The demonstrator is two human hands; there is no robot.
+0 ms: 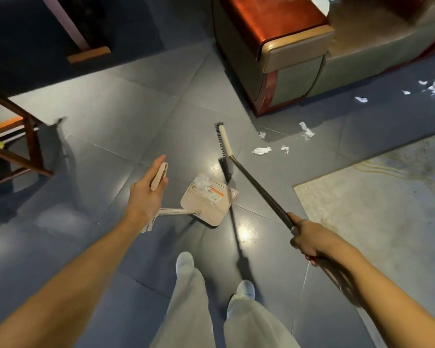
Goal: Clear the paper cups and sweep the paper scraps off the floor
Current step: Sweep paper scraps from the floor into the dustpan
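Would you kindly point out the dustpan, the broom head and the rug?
dustpan [212, 216]: head view, bare lower part of its tray.
broom head [225, 141]: head view, middle of its cream bar.
rug [387, 202]: head view, its pale surface.

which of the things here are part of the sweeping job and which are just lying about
Part of the job:
broom, held by the right hand
dustpan, its handle held by the left hand
paper scraps on the floor, some already in the dustpan

Just there:
sofa
rug
wooden frame on the left
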